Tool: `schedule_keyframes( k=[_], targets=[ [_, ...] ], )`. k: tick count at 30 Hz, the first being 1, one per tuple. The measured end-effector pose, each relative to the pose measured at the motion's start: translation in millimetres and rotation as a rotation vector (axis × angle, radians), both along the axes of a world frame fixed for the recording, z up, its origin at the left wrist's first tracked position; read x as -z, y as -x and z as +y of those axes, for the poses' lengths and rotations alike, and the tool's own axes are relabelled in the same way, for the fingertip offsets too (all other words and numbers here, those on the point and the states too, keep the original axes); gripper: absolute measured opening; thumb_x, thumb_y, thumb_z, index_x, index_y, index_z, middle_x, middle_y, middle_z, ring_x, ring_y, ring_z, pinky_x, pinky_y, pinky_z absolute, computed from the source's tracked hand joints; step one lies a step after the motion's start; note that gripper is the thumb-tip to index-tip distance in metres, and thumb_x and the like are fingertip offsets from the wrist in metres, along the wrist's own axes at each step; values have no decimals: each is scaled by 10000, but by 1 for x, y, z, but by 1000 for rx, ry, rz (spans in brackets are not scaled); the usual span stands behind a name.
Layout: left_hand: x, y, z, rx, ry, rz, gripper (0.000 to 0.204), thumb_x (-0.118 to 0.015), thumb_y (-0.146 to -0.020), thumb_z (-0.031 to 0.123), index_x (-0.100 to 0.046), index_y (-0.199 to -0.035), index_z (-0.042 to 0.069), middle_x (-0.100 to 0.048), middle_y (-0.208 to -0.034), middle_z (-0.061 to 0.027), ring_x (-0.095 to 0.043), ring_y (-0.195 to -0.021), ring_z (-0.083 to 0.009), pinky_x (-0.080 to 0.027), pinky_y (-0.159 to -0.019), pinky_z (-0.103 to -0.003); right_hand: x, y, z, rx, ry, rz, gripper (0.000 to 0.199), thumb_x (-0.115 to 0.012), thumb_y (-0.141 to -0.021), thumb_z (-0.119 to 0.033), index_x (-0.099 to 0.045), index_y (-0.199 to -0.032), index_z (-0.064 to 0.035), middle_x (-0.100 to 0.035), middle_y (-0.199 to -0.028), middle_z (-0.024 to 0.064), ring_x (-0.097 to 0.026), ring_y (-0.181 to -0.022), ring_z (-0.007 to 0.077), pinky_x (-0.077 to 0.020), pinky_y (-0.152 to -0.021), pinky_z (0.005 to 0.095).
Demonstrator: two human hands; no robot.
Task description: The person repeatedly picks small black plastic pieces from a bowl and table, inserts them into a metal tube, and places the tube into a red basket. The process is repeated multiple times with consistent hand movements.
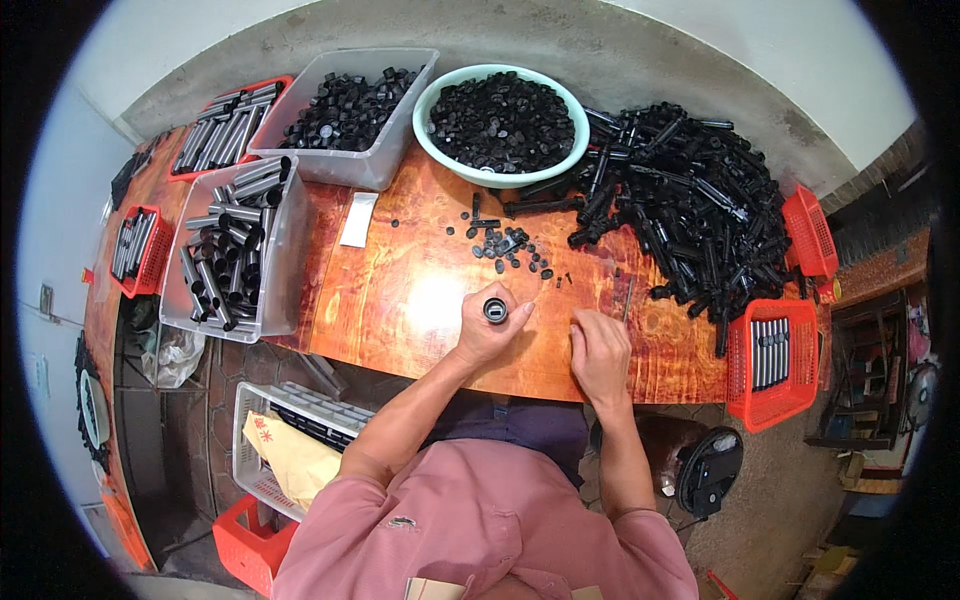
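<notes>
My left hand point(484, 328) is closed around a short black tube point(495, 311), held upright over the table's near part. The tube's round open end faces up, and a pale shape shows inside it. To its right, my right hand point(602, 352) is at the table's near edge with its fingers curled and its back turned up. Whatever those fingers may hold is hidden. A thin dark rod point(628, 298) shows just beyond its knuckles. Farther in on the table lies a scatter of small black caps point(492, 245), with a few short black pieces among them.
A pale green basin point(424, 135) of small black parts stands at the back, beside clear bins point(375, 165) of caps and grey tubes point(236, 240). Black tubular parts point(690, 200) are heaped at right. Red baskets point(800, 392) stand at both sides. A white slip point(358, 219) lies left of centre.
</notes>
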State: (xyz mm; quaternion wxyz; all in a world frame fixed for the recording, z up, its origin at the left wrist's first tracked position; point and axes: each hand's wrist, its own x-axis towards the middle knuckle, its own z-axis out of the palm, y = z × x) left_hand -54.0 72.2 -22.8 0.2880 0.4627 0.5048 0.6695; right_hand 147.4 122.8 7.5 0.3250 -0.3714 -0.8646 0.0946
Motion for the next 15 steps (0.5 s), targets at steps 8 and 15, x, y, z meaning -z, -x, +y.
schedule_keyframes(
  k=[8, 15],
  targets=[
    [7, -3, 8, -46, -34, 55, 300, -742, -883, 33, -516, -688, 61, -564, -582, -4, -470, -529, -57, -378, -497, -245, 10, 11, -8, -104, 63, 5, 210, -692, -839, -14, -683, -1048, -20, -703, -988, 128, -676, -911, 310, -510, -843, 414],
    [7, -7, 10, -67, -30, 81, 330, -708, -883, -18, -473, -661, 50, -524, -547, -12, -438, -500, -62, -363, -477, -259, 15, 15, -7, -134, 99, 61, 174, -694, -830, 5, -688, -1004, -2, -709, -973, 140, -684, -899, 310, -523, -841, 415]
  ],
)
